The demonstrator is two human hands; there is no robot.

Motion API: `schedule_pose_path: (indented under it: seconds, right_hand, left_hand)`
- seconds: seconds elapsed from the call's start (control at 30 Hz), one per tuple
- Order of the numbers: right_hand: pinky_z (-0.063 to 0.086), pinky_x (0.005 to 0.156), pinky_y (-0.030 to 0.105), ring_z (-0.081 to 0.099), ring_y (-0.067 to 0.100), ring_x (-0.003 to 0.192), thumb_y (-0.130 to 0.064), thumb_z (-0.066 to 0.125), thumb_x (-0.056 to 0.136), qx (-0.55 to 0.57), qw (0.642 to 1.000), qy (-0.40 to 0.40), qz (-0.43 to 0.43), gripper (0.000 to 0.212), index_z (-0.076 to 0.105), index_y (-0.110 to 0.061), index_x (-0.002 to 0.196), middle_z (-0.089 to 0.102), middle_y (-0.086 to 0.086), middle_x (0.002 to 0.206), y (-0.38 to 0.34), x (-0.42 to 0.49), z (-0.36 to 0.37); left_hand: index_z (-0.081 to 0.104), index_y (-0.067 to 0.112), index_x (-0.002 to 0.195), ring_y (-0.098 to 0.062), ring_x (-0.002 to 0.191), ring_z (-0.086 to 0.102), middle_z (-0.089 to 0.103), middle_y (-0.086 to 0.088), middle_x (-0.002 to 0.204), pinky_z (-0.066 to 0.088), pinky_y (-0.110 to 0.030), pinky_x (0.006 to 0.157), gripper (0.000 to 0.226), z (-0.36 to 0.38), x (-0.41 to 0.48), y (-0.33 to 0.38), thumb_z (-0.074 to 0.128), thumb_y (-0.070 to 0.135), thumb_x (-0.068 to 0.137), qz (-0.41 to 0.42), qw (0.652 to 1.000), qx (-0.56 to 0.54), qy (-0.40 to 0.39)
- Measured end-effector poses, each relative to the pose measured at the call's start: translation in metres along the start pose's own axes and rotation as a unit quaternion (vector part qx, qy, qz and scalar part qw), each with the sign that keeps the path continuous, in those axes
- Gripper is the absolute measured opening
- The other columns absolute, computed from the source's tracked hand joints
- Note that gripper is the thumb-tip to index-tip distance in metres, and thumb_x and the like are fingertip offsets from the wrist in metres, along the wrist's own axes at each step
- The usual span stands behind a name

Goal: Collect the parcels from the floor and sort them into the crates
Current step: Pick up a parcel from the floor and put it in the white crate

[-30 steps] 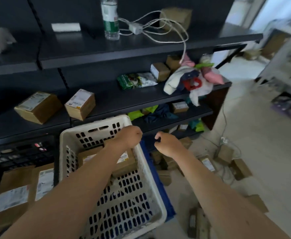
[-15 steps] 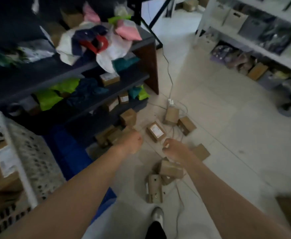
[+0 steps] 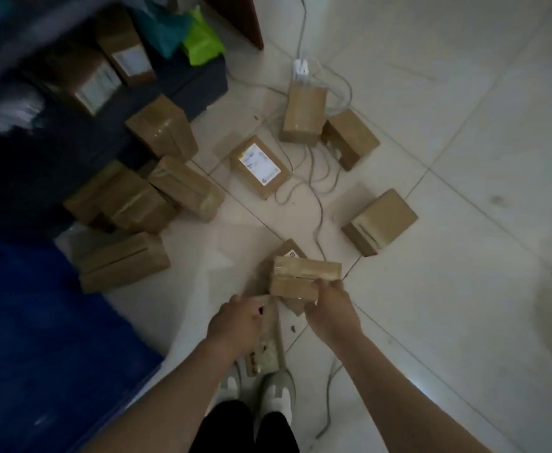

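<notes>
Gripping the near box (image 3: 304,277), right hand (image 3: 328,307) fingers closed on its edge; left hand (image 3: 235,322) grip unclear; lift it clear of the cable (image 3: 317,220)

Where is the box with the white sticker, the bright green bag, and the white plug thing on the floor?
box with the white sticker (image 3: 259,165): head view, on its white label.
bright green bag (image 3: 201,44): head view, middle of the green plastic.
white plug thing (image 3: 301,68): head view, on its white body.

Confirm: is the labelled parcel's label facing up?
Yes, the labelled parcel lies flat on the floor tiles with its white label facing the camera.
</notes>
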State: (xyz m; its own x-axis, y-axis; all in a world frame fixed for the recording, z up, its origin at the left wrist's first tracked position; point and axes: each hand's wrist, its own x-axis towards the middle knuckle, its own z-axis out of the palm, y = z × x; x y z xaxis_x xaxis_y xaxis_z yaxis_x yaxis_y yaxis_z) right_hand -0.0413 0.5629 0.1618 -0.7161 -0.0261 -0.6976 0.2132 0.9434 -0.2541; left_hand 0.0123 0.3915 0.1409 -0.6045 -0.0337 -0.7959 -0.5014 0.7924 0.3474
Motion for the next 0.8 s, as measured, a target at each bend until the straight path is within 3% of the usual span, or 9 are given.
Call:
schedule_pose_path:
  seconds: [0.13, 0.23, 0.33, 0.4, 0.47, 0.57, 0.67, 0.73, 0.8]
  right_hand:
    - [0.042, 0.105, 0.046, 0.034, 0.036, 0.136, -0.017, 0.05, 0.088, -0.012, 0.997, 0.067, 0.035, 0.054, 0.042, -0.018, 0.141, 0.019, 0.016, 0.157, 0.03, 0.067, 0.046]
    - [0.037, 0.109, 0.05, 0.029, 0.04, 0.141, -0.015, 0.047, 0.089, -0.012, 0.993, 0.1, 0.067, 0.057, 0.034, -0.022, 0.144, 0.009, 0.018, 0.161, 0.05, 0.103, 0.071]
    - [0.034, 0.111, 0.055, 0.025, 0.042, 0.144, -0.03, 0.04, 0.098, 0.052, 0.987, 0.12, 0.097, 0.059, 0.016, -0.029, 0.151, 0.0, 0.019, 0.163, 0.068, 0.123, 0.087]
    - [0.034, 0.111, 0.056, 0.027, 0.041, 0.144, -0.04, 0.034, 0.102, 0.096, 0.984, 0.123, 0.09, 0.061, 0.004, -0.032, 0.155, 0.002, 0.019, 0.163, 0.077, 0.13, 0.095]
    - [0.038, 0.108, 0.053, 0.035, 0.041, 0.138, -0.045, 0.034, 0.102, 0.143, 0.98, 0.115, 0.08, 0.065, 0.0, -0.032, 0.156, 0.018, 0.021, 0.158, 0.08, 0.133, 0.099]
    - [0.043, 0.098, 0.047, 0.044, 0.037, 0.125, -0.045, 0.039, 0.1, 0.185, 0.972, 0.124, 0.079, 0.069, 0.001, -0.032, 0.157, 0.036, 0.017, 0.139, 0.075, 0.129, 0.097]
    - [0.041, 0.103, 0.048, 0.039, 0.032, 0.124, -0.043, 0.042, 0.099, 0.211, 0.964, 0.152, 0.055, 0.065, 0.011, -0.032, 0.155, 0.037, 0.012, 0.134, 0.062, 0.119, 0.087]
    - [0.041, 0.103, 0.047, 0.041, 0.029, 0.119, -0.042, 0.045, 0.099, 0.246, 0.952, 0.179, 0.033, 0.057, 0.022, -0.027, 0.15, 0.038, 0.007, 0.127, 0.053, 0.111, 0.079]
    - [0.045, 0.1, 0.044, 0.046, 0.023, 0.114, -0.043, 0.046, 0.099, 0.287, 0.936, 0.204, 0.013, 0.046, 0.032, -0.02, 0.137, 0.038, 0.0, 0.122, 0.044, 0.102, 0.072]
  left_hand:
    - [0.021, 0.016, 0.151, -0.033, 0.127, 0.045, 0.033, -0.014, 0.145, 0.043, -0.04, 0.101, 0.064, 0.033, 0.085, -0.002, 0.049, 0.031, 0.095, -0.024, 0.998, -0.037, 0.041]
    - [0.027, 0.016, 0.147, -0.032, 0.122, 0.05, 0.038, -0.013, 0.141, 0.047, -0.046, 0.098, 0.061, 0.053, 0.127, 0.004, 0.048, 0.035, 0.092, -0.008, 0.995, -0.079, 0.064]
    - [0.024, 0.026, 0.149, -0.031, 0.118, 0.054, 0.043, -0.011, 0.141, 0.049, -0.05, 0.096, 0.064, 0.068, 0.153, 0.006, 0.037, 0.048, 0.09, -0.011, 0.989, -0.139, 0.052]
    - [0.025, 0.029, 0.147, -0.031, 0.114, 0.057, 0.049, -0.011, 0.138, 0.049, -0.052, 0.094, 0.061, 0.073, 0.164, 0.006, 0.025, 0.053, 0.09, -0.013, 0.982, -0.181, 0.046]
    - [0.02, 0.026, 0.149, -0.034, 0.118, 0.054, 0.045, -0.012, 0.143, 0.046, -0.049, 0.098, 0.052, 0.074, 0.167, 0.009, 0.021, 0.044, 0.101, -0.011, 0.983, -0.18, 0.027]
    - [0.016, 0.025, 0.152, -0.034, 0.127, 0.047, 0.036, -0.011, 0.152, 0.041, -0.038, 0.1, 0.048, 0.074, 0.164, 0.014, 0.019, 0.038, 0.105, -0.003, 0.976, -0.213, 0.034]
    - [0.015, 0.034, 0.152, -0.028, 0.133, 0.044, 0.035, -0.003, 0.154, 0.037, -0.038, 0.103, 0.054, 0.063, 0.155, 0.015, 0.016, 0.052, 0.102, -0.009, 0.964, -0.261, 0.057]
    - [0.026, 0.039, 0.147, -0.023, 0.133, 0.045, 0.04, 0.002, 0.15, 0.035, -0.04, 0.11, 0.06, 0.048, 0.153, 0.014, 0.017, 0.065, 0.095, -0.018, 0.934, -0.344, 0.097]
    - [0.049, 0.048, 0.127, -0.023, 0.124, 0.053, 0.053, 0.0, 0.138, 0.041, -0.049, 0.107, 0.063, 0.028, 0.151, 0.01, 0.018, 0.077, 0.079, -0.032, 0.9, -0.414, 0.13]
